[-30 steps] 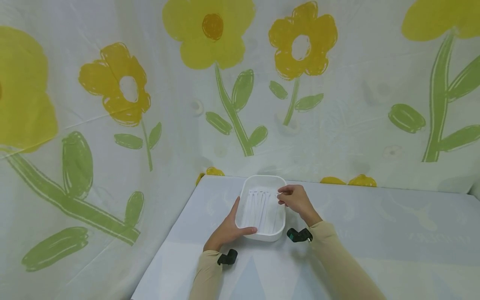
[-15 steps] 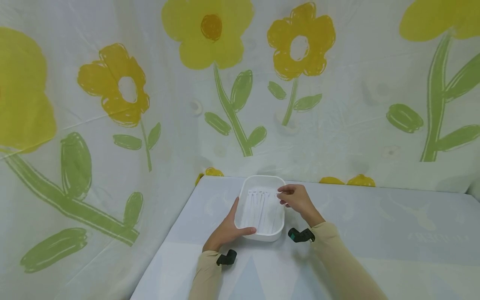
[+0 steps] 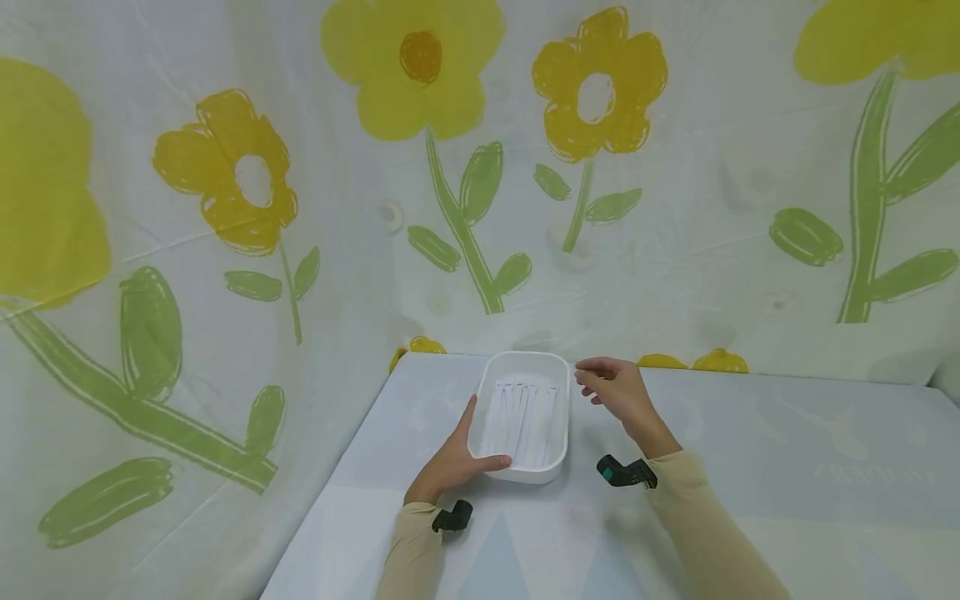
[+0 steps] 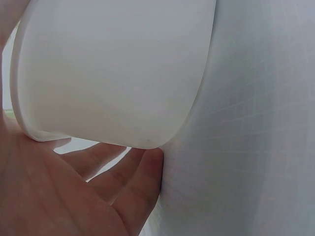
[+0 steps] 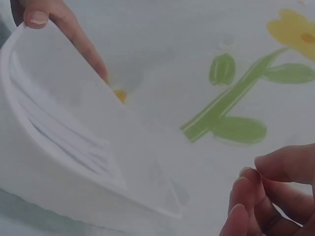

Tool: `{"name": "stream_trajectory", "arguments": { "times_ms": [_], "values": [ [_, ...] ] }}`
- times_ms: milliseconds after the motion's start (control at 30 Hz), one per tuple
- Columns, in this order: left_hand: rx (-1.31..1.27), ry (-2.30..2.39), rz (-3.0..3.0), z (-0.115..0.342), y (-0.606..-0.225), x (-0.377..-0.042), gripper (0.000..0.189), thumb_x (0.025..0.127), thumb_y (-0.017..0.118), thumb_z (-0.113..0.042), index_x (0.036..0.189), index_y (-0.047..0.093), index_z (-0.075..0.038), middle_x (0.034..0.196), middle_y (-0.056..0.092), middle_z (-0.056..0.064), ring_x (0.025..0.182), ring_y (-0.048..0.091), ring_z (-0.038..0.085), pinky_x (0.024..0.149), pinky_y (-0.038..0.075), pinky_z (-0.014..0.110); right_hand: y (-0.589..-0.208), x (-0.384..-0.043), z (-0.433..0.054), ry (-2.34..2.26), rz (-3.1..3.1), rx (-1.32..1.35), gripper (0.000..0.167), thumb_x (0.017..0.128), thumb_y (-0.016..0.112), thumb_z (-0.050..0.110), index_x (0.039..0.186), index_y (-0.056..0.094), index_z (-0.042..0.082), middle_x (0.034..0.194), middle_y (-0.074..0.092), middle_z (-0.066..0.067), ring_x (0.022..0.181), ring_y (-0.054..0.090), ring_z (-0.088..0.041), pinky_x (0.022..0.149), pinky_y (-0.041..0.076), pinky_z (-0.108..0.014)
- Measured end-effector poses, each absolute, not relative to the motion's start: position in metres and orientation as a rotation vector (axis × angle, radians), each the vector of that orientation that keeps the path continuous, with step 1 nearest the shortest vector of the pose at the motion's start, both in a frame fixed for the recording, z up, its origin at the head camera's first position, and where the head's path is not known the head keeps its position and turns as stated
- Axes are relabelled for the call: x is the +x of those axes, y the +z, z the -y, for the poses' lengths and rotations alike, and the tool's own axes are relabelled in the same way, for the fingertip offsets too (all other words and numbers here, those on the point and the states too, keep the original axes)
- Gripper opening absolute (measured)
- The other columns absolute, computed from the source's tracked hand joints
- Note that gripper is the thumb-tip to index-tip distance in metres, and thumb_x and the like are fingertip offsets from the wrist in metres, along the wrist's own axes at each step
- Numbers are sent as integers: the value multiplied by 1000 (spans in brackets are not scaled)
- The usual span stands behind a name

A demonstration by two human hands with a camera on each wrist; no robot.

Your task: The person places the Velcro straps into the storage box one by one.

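Observation:
A white, round-cornered plastic box (image 3: 522,476) stands on the table. In it lie several thin white sticks (image 3: 517,421) with small wider far ends; one is apart from the rest near the right wall. My left hand (image 3: 453,457) grips the box's near left corner, thumb over the rim. In the left wrist view its fingers (image 4: 140,179) press against the outer wall. Just right of the box, my right hand (image 3: 618,392) is in the air. Its fingers are loosely bent, thumb and index tips close together, and nothing shows between them in the right wrist view.
The pale patterned table (image 3: 750,467) extends to the right of the box. A white curtain (image 3: 690,250) printed with yellow flowers hangs behind the table and along its left side. Both wrists carry small black cameras, the right one (image 3: 626,472) over the table.
My right hand has let go of the separate stick near the box's right wall and moved right, out past the rim. My left hand keeps its grip; the box stays in place.

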State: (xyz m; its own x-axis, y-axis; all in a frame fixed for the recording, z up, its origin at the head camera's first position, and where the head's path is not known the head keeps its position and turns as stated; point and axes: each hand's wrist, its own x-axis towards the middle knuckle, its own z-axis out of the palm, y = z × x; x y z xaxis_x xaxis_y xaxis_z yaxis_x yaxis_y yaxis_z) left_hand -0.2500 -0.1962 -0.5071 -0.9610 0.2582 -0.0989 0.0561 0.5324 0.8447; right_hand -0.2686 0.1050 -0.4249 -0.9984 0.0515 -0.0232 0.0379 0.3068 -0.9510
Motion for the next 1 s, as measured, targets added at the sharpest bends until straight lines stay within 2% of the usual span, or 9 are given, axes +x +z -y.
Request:
{"name": "stream_trajectory", "arguments": {
  "times_ms": [400, 700, 867, 1000],
  "values": [
    [240, 1378, -2573, 202, -511, -251, 132, 73, 91, -52, 168, 2, -33, 175, 19, 6, 152, 35, 35, 120, 30, 66, -407, -235, -135, 1792, 2420, -40, 37, 105, 62, 29, 131, 66, 2, 113, 70, -15, 87, 64, -12, 76, 57, -18],
    [269, 1386, -2602, 206, -511, -251, 131, 73, 92, -48, 168, 5, -23, 175, 18, 8, 154, 32, 35, 121, 29, 66, -402, -214, -149, 1585, 2370, 64, 33, 104, 63, 29, 124, 70, 4, 109, 73, -18, 83, 65, -9, 72, 57, -18],
    [283, 1366, -2632, 207, -510, -249, 131, 72, 92, -48, 168, 8, -20, 174, 19, 10, 154, 31, 34, 123, 28, 65, -405, -201, -153, 1419, 2355, 96, 27, 103, 65, 24, 119, 72, 4, 104, 75, -15, 79, 63, -1, 68, 54, -16],
    [311, 1314, -2701, 209, -506, -246, 130, 71, 93, -50, 168, 12, -20, 173, 19, 9, 154, 30, 34, 121, 31, 65, -406, -194, -155, 1318, 2350, 111, 25, 102, 66, 21, 117, 74, 3, 103, 76, -14, 81, 59, 8, 69, 52, -14]
  ]
}}
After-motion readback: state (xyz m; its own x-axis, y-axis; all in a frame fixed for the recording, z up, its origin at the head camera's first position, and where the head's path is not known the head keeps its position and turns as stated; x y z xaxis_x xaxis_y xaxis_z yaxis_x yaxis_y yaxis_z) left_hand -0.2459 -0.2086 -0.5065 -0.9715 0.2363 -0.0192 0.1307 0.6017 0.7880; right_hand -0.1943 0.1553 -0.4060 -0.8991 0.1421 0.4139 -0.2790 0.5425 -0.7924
